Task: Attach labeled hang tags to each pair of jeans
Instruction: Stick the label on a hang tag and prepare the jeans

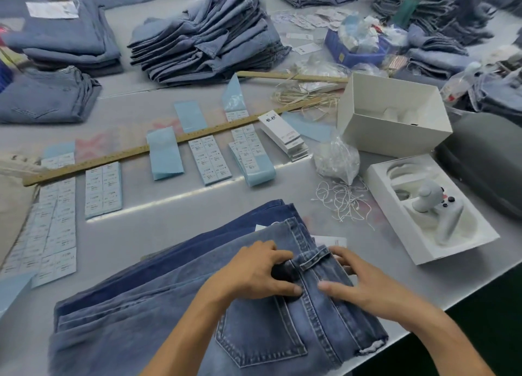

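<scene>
So the pair of jeans (180, 313) being worked on sits at the bottom middle of the frame, folded flat on the grey bench (158, 220), back pocket up, on top of a darker pair (214, 234) that peeks out along its upper edge. Both hands are right at the waistband. The left hand (254, 271) has its fingers curled over the band just left of a belt loop (315, 258), thumb pressing down on the denim, so that grip is grasping the jeans. The right hand (358, 285) is on the other side of the loop, thumb flat on the fabric and fingers tucked round the waistband edge, also holding the jeans. A white tag (329, 241) pokes out from under the waistband just above the right hand. Just up and right of that there's a tangle of white strings (341, 200) and a crinkly clear bag (336, 159). Mid frame, a stack of white hang tags (284, 134) lies near sheets of printed labels (209, 159) on light blue backing, with a long wooden ruler (158, 146) running diagonally across them. On the right there's an open white box (392, 115) and a white tray (432, 211) holding a pale controller-looking gadget. Folded stacks of jeans (206, 39) fill the upper part of the frame, plus a blue basket (356, 50) of bits at upper right.
</scene>
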